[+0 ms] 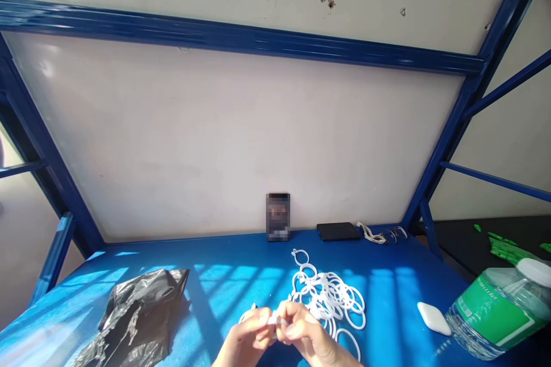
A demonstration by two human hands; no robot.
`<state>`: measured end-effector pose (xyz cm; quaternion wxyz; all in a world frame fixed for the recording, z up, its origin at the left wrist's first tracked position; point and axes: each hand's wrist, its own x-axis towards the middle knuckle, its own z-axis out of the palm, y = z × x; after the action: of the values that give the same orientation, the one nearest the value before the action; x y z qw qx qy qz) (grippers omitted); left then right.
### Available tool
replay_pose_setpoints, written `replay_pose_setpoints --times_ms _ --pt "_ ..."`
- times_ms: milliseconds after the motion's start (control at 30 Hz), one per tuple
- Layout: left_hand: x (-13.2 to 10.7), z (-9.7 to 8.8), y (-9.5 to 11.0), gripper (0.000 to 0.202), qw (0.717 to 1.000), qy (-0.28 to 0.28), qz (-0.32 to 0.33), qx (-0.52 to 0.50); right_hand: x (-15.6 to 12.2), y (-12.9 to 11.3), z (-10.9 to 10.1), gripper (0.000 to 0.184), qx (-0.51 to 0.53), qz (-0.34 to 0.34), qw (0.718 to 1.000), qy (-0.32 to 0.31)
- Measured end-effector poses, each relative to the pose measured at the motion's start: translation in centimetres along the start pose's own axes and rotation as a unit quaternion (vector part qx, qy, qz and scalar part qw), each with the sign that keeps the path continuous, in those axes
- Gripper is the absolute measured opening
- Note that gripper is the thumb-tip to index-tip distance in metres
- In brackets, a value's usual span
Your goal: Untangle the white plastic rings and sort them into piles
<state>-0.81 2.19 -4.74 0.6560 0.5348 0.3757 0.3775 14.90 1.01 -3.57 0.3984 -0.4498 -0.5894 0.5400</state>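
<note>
At the bottom edge of the view my left hand (245, 338) and my right hand (303, 332) meet over a blue table (224, 281). Both are pinched shut on a small white plastic ring piece (272, 317) held between their fingertips. Just behind and to the right of my right hand lies a pile of white plastic rings (329, 298), several of them linked or overlapping. A single ring (300, 256) lies at the far end of the pile.
A crumpled black plastic bag (133, 315) lies at the left. A phone (278, 217) leans against the back wall, with a black flat case (338, 231) and a white cord (379, 235) beside it. A white oval case (434, 318) and a green-labelled bottle (499, 307) lie at the right.
</note>
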Motion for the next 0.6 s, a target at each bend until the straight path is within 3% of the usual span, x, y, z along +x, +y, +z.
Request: replay_pose_setpoints --times_ms 100,167,267,400,500,600 --pt "-0.1 0.0 0.4 0.065 0.995 -0.03 -0.003 -0.1 -0.2 -0.3 -0.5 0.017 -0.067 -0.003 0.998 -0.016" --pt "-0.2 0.1 0.6 0.062 0.989 -0.04 0.01 -0.139 -0.5 -1.0 -0.9 0.018 -0.057 -0.008 0.998 -0.024" --pt "-0.3 0.3 0.7 0.057 0.983 -0.053 0.025 -0.171 -0.8 -2.0 -1.2 0.022 0.044 -0.032 0.997 -0.046" --pt "-0.3 0.1 0.6 0.048 0.983 -0.075 0.032 -0.162 -0.8 -2.5 -1.2 0.027 0.218 -0.064 0.968 -0.108" --pt "-0.3 -0.7 1.6 0.041 0.988 -0.089 0.067 -0.104 -0.6 -2.9 -1.8 0.022 0.195 -0.039 0.974 -0.105" --pt "-0.5 -1.9 3.1 0.039 0.987 -0.042 0.131 0.078 -0.1 -3.3 -3.1 0.022 0.02 -0.079 0.996 -0.03"
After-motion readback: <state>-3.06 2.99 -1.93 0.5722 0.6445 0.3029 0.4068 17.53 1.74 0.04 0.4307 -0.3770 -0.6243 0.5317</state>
